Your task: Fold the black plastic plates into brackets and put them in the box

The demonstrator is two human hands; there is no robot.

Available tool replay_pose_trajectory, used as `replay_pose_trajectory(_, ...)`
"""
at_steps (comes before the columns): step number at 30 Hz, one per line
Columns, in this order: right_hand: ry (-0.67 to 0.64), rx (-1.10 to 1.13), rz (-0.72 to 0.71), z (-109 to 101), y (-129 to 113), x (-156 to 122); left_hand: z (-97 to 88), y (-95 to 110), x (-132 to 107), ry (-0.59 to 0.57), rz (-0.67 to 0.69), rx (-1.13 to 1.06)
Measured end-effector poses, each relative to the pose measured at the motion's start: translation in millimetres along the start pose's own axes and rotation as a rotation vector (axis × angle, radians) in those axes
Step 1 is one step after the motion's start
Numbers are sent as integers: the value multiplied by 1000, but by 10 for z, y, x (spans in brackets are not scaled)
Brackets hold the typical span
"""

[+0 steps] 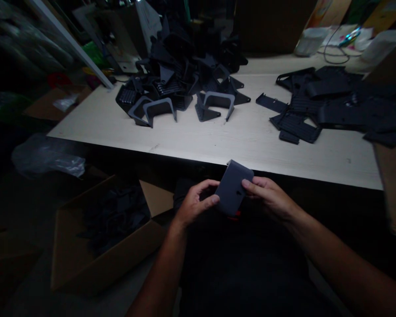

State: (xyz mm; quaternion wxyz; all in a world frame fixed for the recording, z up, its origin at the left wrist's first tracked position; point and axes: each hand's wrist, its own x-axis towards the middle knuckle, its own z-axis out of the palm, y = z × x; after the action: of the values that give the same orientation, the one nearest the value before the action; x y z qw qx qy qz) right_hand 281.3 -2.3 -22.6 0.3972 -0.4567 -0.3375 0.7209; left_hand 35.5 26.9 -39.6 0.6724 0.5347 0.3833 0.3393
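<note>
Together, the left hand (194, 204) and right hand (270, 198) hold a dark grey plastic part (232, 188) between fingers and thumbs; a cardboard box (112, 259) sits below-left of the grip, the counter (251, 145) just beyond it.

Plastic part (232, 189) slate grey, plain; tabletop (198, 143) pale cream with faint wood grain; panels (295, 125) black with ribbed pattern; cardboard box (97, 253) dull brown.
</note>
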Motion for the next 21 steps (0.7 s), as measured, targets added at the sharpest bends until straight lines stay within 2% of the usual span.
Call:
replay_pose_trajectory(3, -108, -147, -38, 77, -22, -49, 39, -45, 119, 137, -44, -223)
replay_pose_trajectory(4, -142, -195, -44, 95, -19, -57, 82, -54, 172, 148, -84, -321)
replay_pose_trajectory(7, -181, -302, -108, 137, 45, -33, 282, -46, 327, 25, -206, -581)
replay_pose_trajectory(9, -143, -329, -177, 159, 127, 8, 429, -33, 403, -6, -224, -681)
replay_pose_trajectory(12, -39, -279, -245, 200, 260, 40, 579, -32, 442, 116, -159, -687)
replay_pose_trajectory(15, 54, -251, -317, 269, 343, 12, 629, -24, 411, 224, -85, -630)
replay_pose_trajectory(19, 106, -297, -411, 361, 320, -3, 627, 54, 361, 238, -48, -631)
replay_pose_trajectory(21, 79, -316, -392, 376, 269, 37, 613, 105, 353, 242, -51, -650)
